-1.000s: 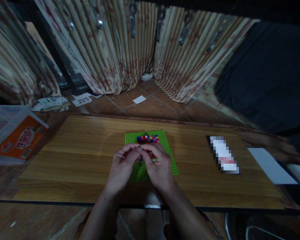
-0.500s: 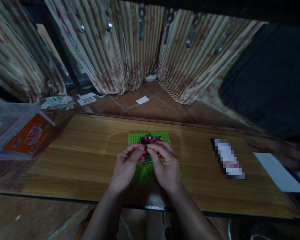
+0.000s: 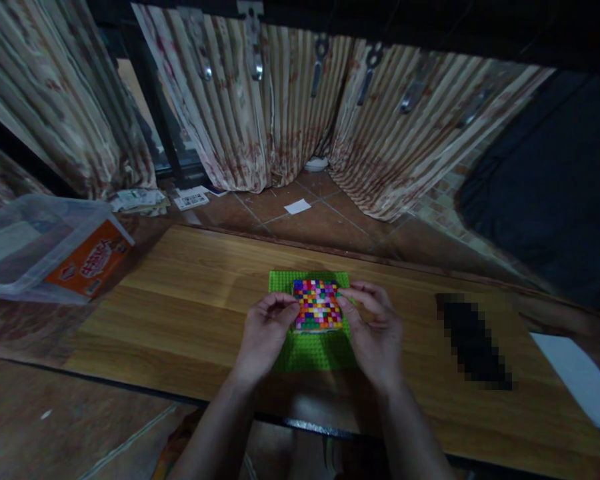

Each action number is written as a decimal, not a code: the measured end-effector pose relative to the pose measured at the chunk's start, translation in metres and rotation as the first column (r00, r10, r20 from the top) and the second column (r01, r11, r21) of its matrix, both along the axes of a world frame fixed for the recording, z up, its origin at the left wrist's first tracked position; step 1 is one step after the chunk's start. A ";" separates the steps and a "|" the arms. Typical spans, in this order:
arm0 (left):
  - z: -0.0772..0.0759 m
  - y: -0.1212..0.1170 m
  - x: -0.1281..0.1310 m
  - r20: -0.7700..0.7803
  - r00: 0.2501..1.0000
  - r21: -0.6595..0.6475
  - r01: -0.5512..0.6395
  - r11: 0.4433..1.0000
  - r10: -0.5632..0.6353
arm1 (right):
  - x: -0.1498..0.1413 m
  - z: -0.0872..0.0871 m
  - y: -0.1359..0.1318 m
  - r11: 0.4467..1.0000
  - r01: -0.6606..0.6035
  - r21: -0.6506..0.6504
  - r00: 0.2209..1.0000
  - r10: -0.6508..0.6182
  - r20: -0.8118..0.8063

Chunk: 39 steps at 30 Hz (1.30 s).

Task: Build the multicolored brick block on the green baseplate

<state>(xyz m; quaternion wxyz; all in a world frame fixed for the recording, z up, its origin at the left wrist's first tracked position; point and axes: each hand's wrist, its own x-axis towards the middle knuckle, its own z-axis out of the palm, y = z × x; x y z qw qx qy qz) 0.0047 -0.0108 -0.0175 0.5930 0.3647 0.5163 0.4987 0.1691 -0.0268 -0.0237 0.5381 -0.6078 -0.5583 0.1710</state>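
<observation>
A bright green studded baseplate [image 3: 307,353] lies on the wooden table. On its upper middle sits a square block of small multicoloured bricks [image 3: 318,305], packed in rows. My right hand [image 3: 377,337] is at the block's right edge, with thumb and index finger pinched on a tiny green brick [image 3: 339,295]. My left hand [image 3: 266,333] is beside the left edge, thumb and fingers pressed together. Whether anything sits in that pinch is too small to make out.
A clear plastic bin [image 3: 35,253] with an orange label stands off the table's left end. A pixelated dark object [image 3: 475,343] lies on the right of the table [image 3: 190,293], near a white sheet [image 3: 577,380]. Striped curtains [image 3: 240,127] hang behind.
My hands have moved apart from over the middle of the brick block to its two sides, uncovering it. The green brick has gone right with my right hand. The view has shifted somewhat.
</observation>
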 end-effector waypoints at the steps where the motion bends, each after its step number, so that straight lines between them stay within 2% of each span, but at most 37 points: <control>1: 0.000 0.000 0.000 0.006 1.000 0.002 0.001 1.000 -0.001 | -0.001 -0.001 0.000 1.000 -0.014 -0.017 1.000 0.014 0.004; 5: 0.000 0.000 0.001 0.018 1.000 -0.022 0.017 1.000 -0.017 | -0.003 -0.006 0.002 0.996 -0.071 -0.047 0.996 0.073 0.050; 10: -0.003 0.000 -0.001 -0.041 0.998 -0.013 0.044 0.999 -0.044 | -0.005 -0.011 0.005 0.992 -0.110 -0.058 0.991 0.114 0.072; 13: -0.005 -0.001 -0.002 -0.105 0.992 0.036 0.071 0.997 -0.067 | -0.005 -0.012 0.006 0.992 -0.112 -0.062 0.990 0.116 0.075; 15: -0.006 -0.003 -0.001 -0.206 0.976 0.118 0.098 0.988 -0.073 | -0.005 -0.013 0.007 0.992 -0.115 -0.060 0.990 0.119 0.071; 17: -0.006 -0.005 0.001 -0.368 0.929 0.241 0.144 0.960 -0.047 | -0.005 -0.013 0.007 0.991 -0.116 -0.060 0.991 0.119 0.053; 19: -0.005 -0.008 0.003 -0.533 0.846 0.338 0.213 0.917 0.000 | -0.006 -0.014 0.008 0.991 -0.115 -0.067 0.993 0.117 0.020; 22: -0.005 -0.011 0.007 -0.688 0.723 0.378 0.284 0.881 0.062 | -0.006 -0.015 0.009 0.991 -0.114 -0.072 0.993 0.112 -0.034; 25: -0.006 -0.014 0.009 -0.757 0.642 0.405 0.310 0.860 0.125 | -0.006 -0.016 0.010 0.991 -0.114 -0.064 0.991 0.109 -0.074; 29: -0.009 -0.016 0.012 -0.786 0.594 0.442 0.346 0.828 0.171 | -0.005 -0.015 0.011 0.992 -0.092 -0.084 0.986 0.079 -0.149; 34: -0.011 -0.018 0.015 -0.808 0.562 0.436 0.371 0.820 0.176 | -0.007 -0.015 0.012 0.979 -0.071 -0.190 0.931 -0.003 -0.366; 39: -0.010 -0.019 0.018 -0.827 0.539 0.412 0.386 0.826 0.160 | -0.016 -0.014 0.012 0.976 -0.124 -0.176 0.889 0.030 -0.456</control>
